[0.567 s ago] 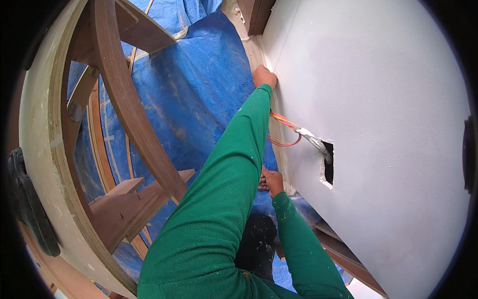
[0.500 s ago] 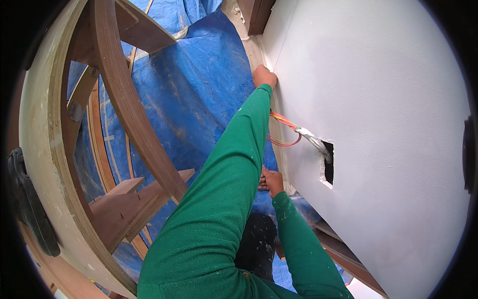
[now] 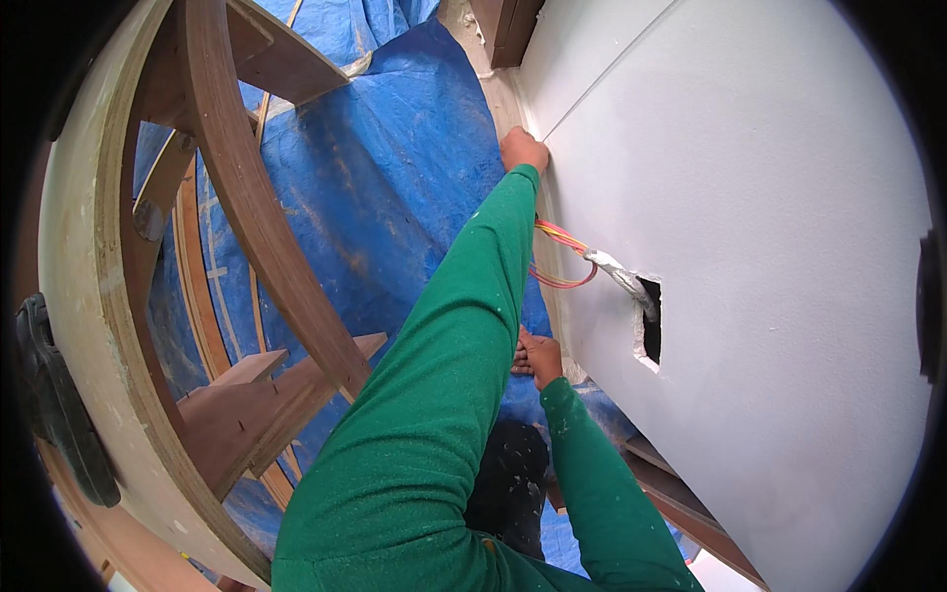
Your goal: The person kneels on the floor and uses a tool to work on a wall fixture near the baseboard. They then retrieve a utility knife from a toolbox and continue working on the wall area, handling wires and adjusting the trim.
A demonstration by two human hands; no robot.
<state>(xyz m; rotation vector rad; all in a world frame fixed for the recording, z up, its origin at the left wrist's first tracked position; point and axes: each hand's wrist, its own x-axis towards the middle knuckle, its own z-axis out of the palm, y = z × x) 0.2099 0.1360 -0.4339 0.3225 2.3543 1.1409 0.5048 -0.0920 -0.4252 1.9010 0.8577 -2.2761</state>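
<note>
My left hand is closed low against the white wall panel. A thin string runs from its fingers up across the panel. Nearer to me, my right hand is closed with its fingers curled. Part of it is behind my left forearm, and I cannot make out what it holds. Between the two hands, red and yellow wires come out of a silvery flexible conduit. The conduit sticks out of a rectangular cutout in the panel.
A curved wooden frame with crosspieces stands on the left. Blue tarpaulin covers the floor. Pointed fasteners stick up from a lower board. A dark shoe shows at the far left, and a brown wooden piece at the top.
The string has swung to the right across the panel, its upper part now farther from the brown piece. Both hands have stayed nearly in place.
</note>
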